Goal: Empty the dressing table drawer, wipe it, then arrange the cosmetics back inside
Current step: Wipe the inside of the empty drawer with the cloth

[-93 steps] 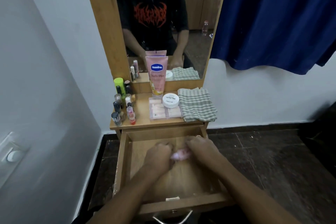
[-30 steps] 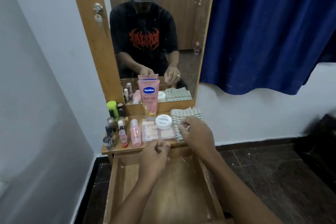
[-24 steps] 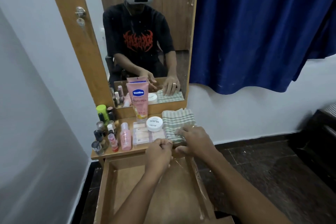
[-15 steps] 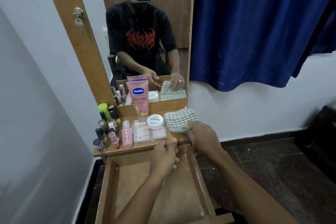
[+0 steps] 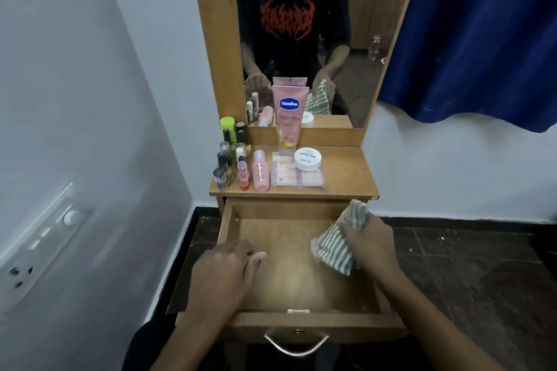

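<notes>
The wooden drawer [image 5: 289, 321] is pulled out and nothing lies inside it. My right hand [image 5: 369, 242] grips a green-and-white striped cloth [image 5: 334, 251], which hangs over the drawer's right side. My left hand [image 5: 224, 269] rests on the drawer's left edge, fingers loosely curled, holding nothing. On the tabletop [image 5: 346, 181] stand a pink Vaseline tube [image 5: 288, 116], a white jar [image 5: 307, 159] on a clear palette case [image 5: 297, 175], a pink bottle [image 5: 260, 171] and several small bottles [image 5: 230, 156].
A mirror [image 5: 307, 33] rises behind the tabletop and reflects a person in a black shirt. A white wall with a switch plate [image 5: 39, 244] is close on the left. A blue curtain [image 5: 482, 33] hangs at the right. Dark floor tiles [image 5: 470, 274] surround the table.
My right hand took the striped cloth off the tabletop and brought it down into the drawer. My left hand moved to the drawer's left edge. The view tilted downward.
</notes>
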